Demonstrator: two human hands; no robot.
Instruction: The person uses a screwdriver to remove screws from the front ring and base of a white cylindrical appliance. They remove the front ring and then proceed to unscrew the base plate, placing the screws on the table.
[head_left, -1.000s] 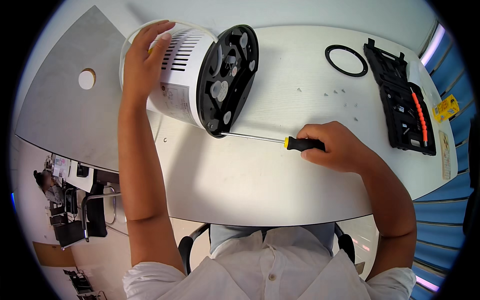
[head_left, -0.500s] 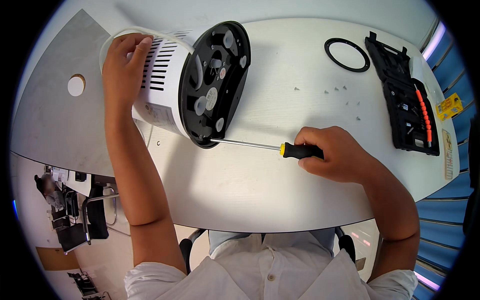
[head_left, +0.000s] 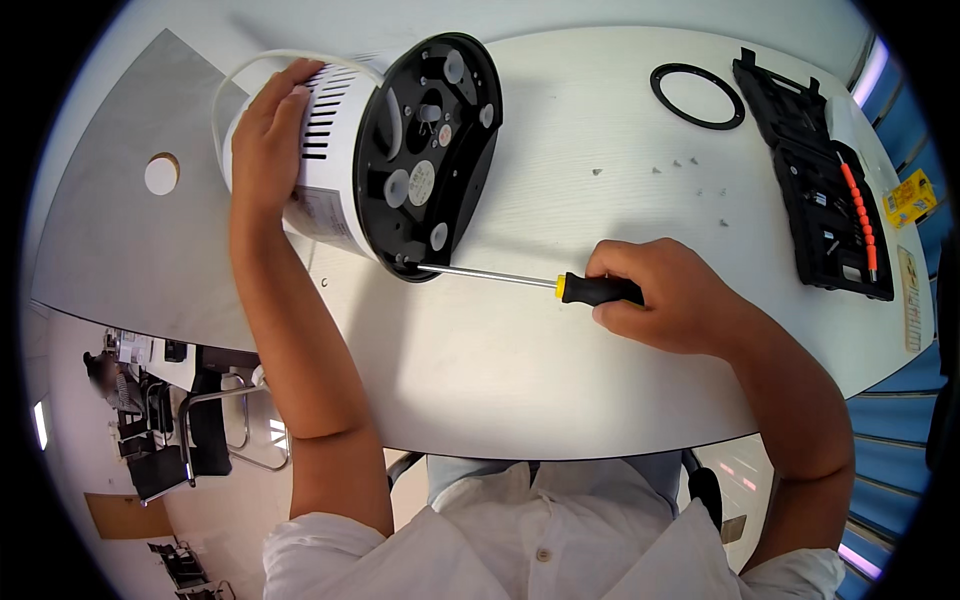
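Head view: left one of two fisheye cameras worn side by side; upright, unmirrored.
Facing: down and forward across the bench, from above the wearer's white shirt, which fills the bottom middle.
Nearness: close on the work; left hand and right hand both well inside the frame.
Forearms: rise from the lower part, one each side.
Wall: along the top, beyond the bench.
Chairs: lower left, much farther off, tipped sideways near the rim.
Blue slats: right rim, curved.
Corners: black, outside the lens circle.
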